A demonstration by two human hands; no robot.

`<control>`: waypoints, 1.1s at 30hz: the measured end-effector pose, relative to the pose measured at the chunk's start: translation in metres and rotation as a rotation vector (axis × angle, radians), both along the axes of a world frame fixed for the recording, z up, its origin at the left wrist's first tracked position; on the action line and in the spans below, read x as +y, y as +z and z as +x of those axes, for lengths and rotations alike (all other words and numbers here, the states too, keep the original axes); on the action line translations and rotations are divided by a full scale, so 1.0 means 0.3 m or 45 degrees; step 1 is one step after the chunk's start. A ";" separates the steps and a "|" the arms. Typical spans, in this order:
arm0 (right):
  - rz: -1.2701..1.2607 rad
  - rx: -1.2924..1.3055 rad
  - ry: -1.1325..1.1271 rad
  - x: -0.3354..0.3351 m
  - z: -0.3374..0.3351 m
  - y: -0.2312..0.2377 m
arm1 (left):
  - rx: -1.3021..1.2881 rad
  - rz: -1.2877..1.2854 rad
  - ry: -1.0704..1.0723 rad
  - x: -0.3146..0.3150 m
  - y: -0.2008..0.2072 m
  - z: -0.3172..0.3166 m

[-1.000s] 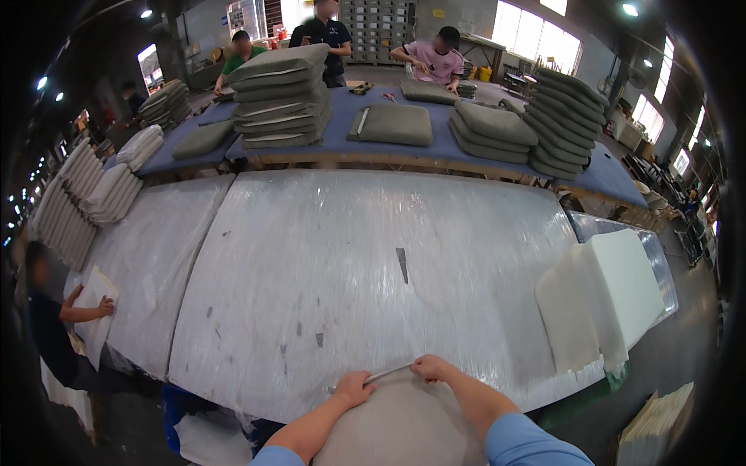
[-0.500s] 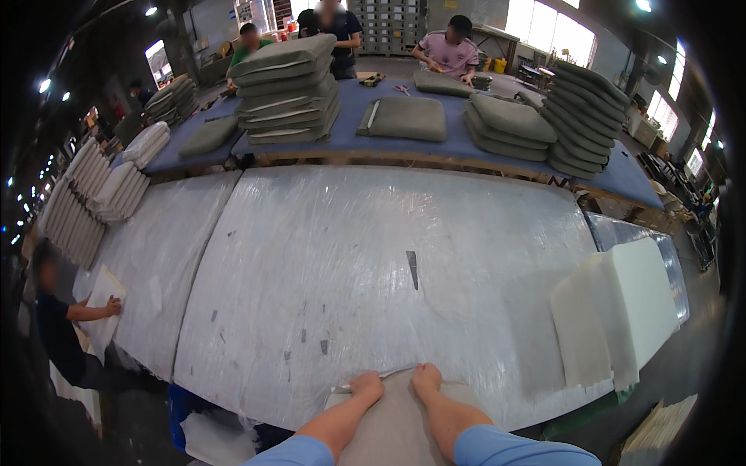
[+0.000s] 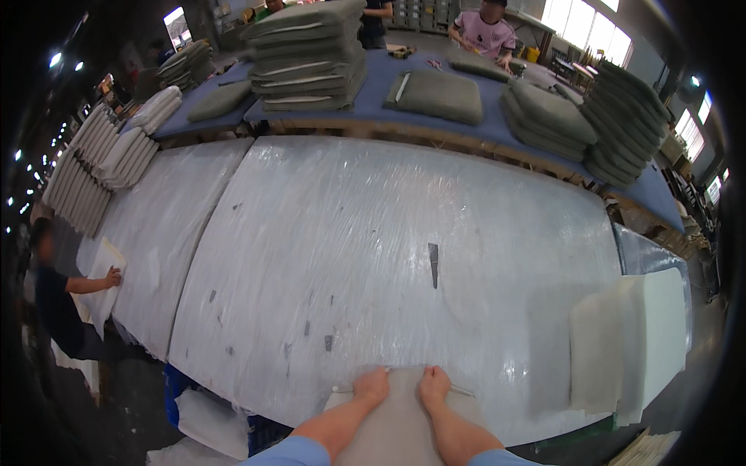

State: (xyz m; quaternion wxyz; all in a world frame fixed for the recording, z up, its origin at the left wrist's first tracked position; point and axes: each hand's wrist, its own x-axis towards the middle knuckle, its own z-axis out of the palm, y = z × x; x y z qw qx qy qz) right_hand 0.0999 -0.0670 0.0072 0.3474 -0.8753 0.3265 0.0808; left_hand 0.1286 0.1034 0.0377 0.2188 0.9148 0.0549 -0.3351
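At the near edge of the plastic-covered table point(image 3: 373, 256), a grey-beige fabric cover point(image 3: 392, 427) hangs down between my forearms. My left hand point(image 3: 372, 384) is closed on the left part of its upper edge. My right hand point(image 3: 434, 385) pinches the same edge a short way to the right. A thin pale strip runs along that edge and pokes out beyond both hands. The fingertips are partly hidden, and the cover's lower part runs out of view.
White foam pads point(image 3: 664, 334) with beige fabric point(image 3: 594, 353) lie on the table's right. Dark scraps point(image 3: 434, 266) dot the plastic. Beyond, a blue table point(image 3: 373, 81) bears stacks of grey-green cushions point(image 3: 311, 66). A co-worker point(image 3: 62, 295) handles a pale piece at left; others stand behind.
The view has tilted down and turned slightly. My right hand has shifted a little to the right, and the fabric edge between my hands now lies level instead of slanting.
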 end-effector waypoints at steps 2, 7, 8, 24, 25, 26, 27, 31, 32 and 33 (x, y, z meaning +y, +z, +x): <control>-0.022 0.009 0.041 -0.002 0.009 0.014 | -0.052 -0.003 -0.014 0.001 0.013 -0.001; 0.173 0.298 0.329 -0.031 0.015 0.076 | -0.242 -0.035 -0.042 0.032 0.063 -0.020; 0.330 0.475 0.380 -0.025 0.033 0.119 | -0.263 -0.035 -0.030 0.044 0.061 -0.031; 0.183 0.299 0.099 0.159 0.009 -0.023 | -0.093 0.022 -0.243 0.017 0.080 -0.058; 0.075 0.236 0.072 0.172 0.006 0.002 | -0.093 -0.002 -0.218 0.008 0.073 -0.050; -0.028 0.173 0.054 0.180 0.005 0.022 | -0.093 -0.020 -0.185 0.006 0.067 -0.042; -0.018 0.159 0.025 0.178 0.010 0.034 | -0.100 -0.036 -0.164 0.002 0.059 -0.027; -0.001 0.132 -0.004 0.175 0.038 0.036 | -0.095 -0.045 -0.097 -0.019 0.022 0.002; -0.004 0.134 0.006 0.172 0.042 0.028 | -0.072 -0.052 -0.094 -0.021 0.012 0.007; 0.016 0.132 -0.004 0.168 0.043 0.019 | -0.048 -0.058 -0.089 -0.021 0.000 0.013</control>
